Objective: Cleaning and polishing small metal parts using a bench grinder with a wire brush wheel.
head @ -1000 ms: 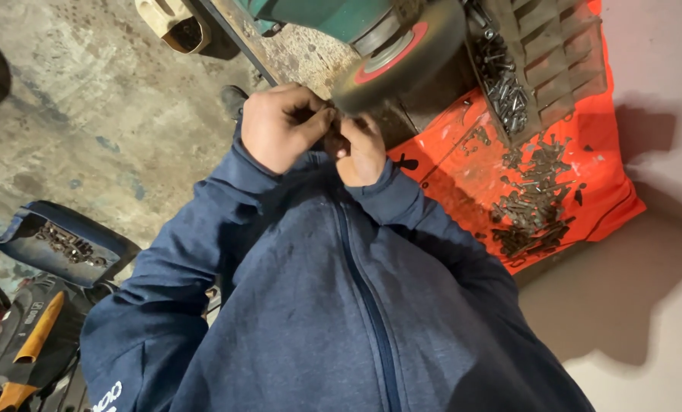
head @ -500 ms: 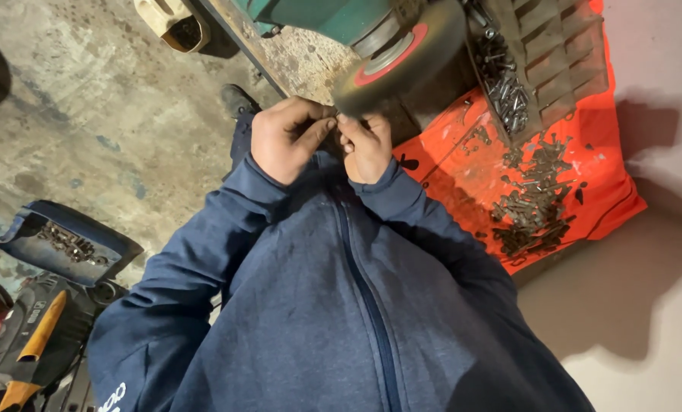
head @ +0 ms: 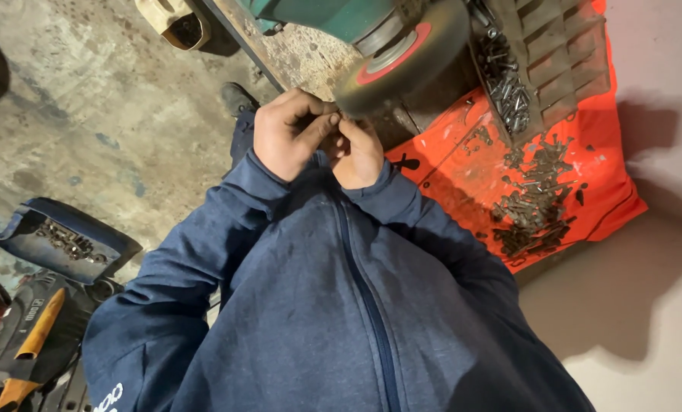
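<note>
While both hands meet at chest height, the left hand (head: 291,133) curls its fingers inward, thumb pressed toward the right hand (head: 358,152), whose fingers are bunched against it; they pinch something small between them (too hidden to identify). The pinch sits just beside the rim of the dark round grinding wheel with a red centre disc (head: 405,57), mounted on a green machine body (head: 322,15). To the right lies an orange plastic sheet (head: 608,191) strewn with dark metal bolts (head: 535,202). A dark blue zipped sweatshirt (head: 333,305) fills the foreground. On the stained concrete floor (head: 74,107) at left stands a blue open case holding screws (head: 62,240).
</note>
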